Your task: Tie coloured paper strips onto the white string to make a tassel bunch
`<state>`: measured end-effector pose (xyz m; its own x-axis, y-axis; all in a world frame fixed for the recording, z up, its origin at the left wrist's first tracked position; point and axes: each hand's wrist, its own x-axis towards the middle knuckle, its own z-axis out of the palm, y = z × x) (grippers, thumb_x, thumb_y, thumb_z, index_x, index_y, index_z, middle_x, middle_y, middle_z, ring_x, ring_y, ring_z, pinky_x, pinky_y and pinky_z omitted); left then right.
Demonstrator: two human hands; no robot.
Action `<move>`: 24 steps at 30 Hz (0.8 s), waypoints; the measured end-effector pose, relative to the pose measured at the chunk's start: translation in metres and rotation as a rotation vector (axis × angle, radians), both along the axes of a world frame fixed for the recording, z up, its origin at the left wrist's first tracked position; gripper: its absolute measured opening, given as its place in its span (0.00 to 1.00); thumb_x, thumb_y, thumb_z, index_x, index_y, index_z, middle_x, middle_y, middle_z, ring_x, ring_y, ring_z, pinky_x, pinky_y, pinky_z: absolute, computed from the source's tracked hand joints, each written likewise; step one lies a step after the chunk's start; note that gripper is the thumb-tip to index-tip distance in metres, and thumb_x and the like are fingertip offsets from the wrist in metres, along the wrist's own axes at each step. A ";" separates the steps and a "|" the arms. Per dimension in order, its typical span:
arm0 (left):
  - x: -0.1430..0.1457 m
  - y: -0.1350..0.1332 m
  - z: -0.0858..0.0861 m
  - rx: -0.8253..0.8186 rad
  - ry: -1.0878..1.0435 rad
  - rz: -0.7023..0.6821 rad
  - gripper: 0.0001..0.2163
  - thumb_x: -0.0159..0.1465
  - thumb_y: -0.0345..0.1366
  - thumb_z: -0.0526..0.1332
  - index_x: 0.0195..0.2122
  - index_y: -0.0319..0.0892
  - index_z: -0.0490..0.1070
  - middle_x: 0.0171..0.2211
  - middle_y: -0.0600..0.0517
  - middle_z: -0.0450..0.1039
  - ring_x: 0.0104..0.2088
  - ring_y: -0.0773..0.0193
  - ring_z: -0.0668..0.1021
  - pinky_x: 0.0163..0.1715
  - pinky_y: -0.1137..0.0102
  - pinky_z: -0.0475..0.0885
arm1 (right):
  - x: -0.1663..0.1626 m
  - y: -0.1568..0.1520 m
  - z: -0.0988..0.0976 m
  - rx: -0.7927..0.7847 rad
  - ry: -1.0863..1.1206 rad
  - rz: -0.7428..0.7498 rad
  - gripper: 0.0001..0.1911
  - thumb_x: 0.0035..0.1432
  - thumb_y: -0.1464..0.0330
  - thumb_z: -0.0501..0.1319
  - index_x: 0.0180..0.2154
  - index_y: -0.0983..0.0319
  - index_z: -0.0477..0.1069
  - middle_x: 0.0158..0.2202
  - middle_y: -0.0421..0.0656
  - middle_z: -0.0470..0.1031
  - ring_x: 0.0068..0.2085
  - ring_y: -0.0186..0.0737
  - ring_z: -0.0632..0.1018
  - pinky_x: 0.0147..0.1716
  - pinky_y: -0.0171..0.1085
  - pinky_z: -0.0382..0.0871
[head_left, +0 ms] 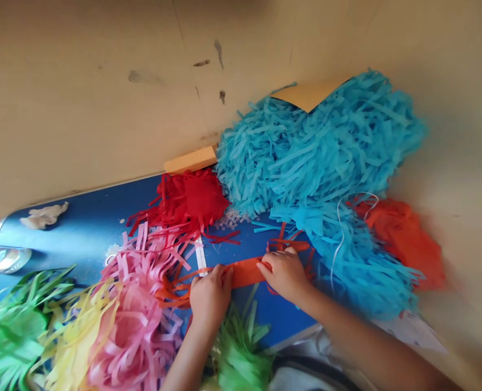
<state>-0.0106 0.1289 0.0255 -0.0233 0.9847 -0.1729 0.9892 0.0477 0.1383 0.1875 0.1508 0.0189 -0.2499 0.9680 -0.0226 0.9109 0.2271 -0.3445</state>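
Between my two hands stretches an orange fringed tissue-paper strip, with cut fringes trailing out at both ends. My left hand is closed on its left part, thumb and fingers pinching the band. On the right part, my right hand grips the same band with curled fingers. Below the strip lies green fringed tissue paper. Just left of my left hand is a heap of pink fringed tissue paper. A big pile of blue fringed tissue paper rises beyond my right hand.
On the blue table lie red fringed paper, yellow fringed paper and green fringed paper. A clear glass stands at the left. Orange paper and a white cord are at the right. A wall borders the table.
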 end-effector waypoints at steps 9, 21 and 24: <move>0.003 -0.002 0.003 0.008 0.044 -0.017 0.16 0.70 0.43 0.49 0.39 0.44 0.74 0.26 0.49 0.79 0.30 0.56 0.80 0.38 0.64 0.64 | 0.000 0.000 -0.001 0.001 0.015 -0.014 0.13 0.62 0.64 0.62 0.26 0.61 0.72 0.27 0.40 0.80 0.31 0.38 0.77 0.39 0.40 0.53; -0.009 -0.002 0.015 0.216 -0.020 -0.644 0.10 0.61 0.28 0.58 0.42 0.43 0.75 0.39 0.48 0.78 0.44 0.54 0.75 0.55 0.53 0.60 | 0.049 0.009 0.051 0.222 -0.084 -0.021 0.07 0.61 0.70 0.61 0.42 0.58 0.74 0.41 0.45 0.79 0.41 0.45 0.76 0.44 0.43 0.57; -0.007 -0.006 0.021 0.241 -0.019 -0.637 0.11 0.59 0.32 0.60 0.42 0.41 0.75 0.40 0.46 0.78 0.46 0.50 0.74 0.59 0.46 0.54 | 0.035 -0.013 0.050 0.259 0.009 0.348 0.08 0.63 0.71 0.57 0.43 0.59 0.73 0.42 0.44 0.77 0.44 0.43 0.74 0.49 0.44 0.56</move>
<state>-0.0180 0.1229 0.0463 0.5750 0.8161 0.0583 0.8111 -0.5779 0.0900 0.2230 0.1381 0.0694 -0.5617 0.7994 0.2132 0.7620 0.6002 -0.2431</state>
